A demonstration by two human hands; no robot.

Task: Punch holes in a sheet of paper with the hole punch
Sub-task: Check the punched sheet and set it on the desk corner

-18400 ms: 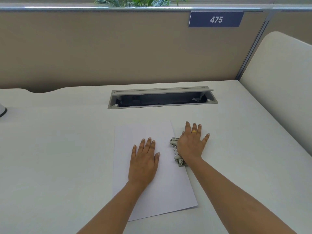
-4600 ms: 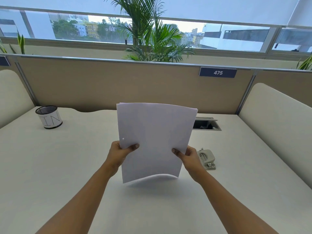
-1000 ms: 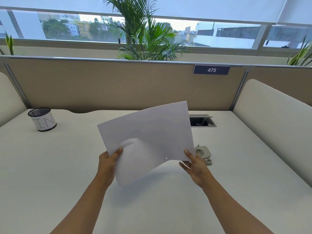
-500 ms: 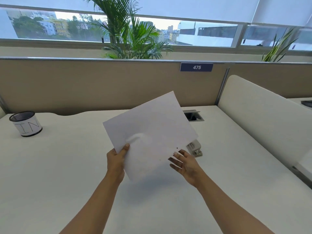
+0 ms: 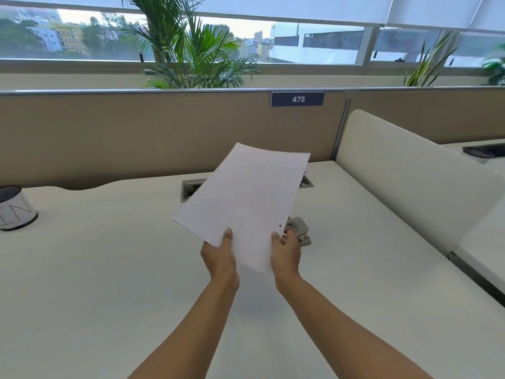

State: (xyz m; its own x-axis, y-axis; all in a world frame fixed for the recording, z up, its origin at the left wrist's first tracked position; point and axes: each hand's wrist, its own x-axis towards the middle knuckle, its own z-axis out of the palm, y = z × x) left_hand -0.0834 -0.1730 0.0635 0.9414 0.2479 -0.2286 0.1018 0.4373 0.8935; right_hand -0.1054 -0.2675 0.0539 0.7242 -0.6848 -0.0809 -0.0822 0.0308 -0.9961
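A white sheet of paper is held up above the desk, tilted with its long side running up to the right. A small punched hole shows near its lower right edge. My left hand pinches the sheet's near edge with the thumb on top. My right hand grips the lower right corner, thumb on the front face. The grey hole punch sits on the desk just behind my right hand, partly hidden by the paper and fingers.
A white desk spans the view. A black-and-white pen cup stands at the far left. A cable tray opening lies behind the paper. A tan partition closes the back and a cream divider the right.
The sheet has turned further so its long side points up and right. Both hands have come closer together along its near edge. The view has swung slightly back to the left.
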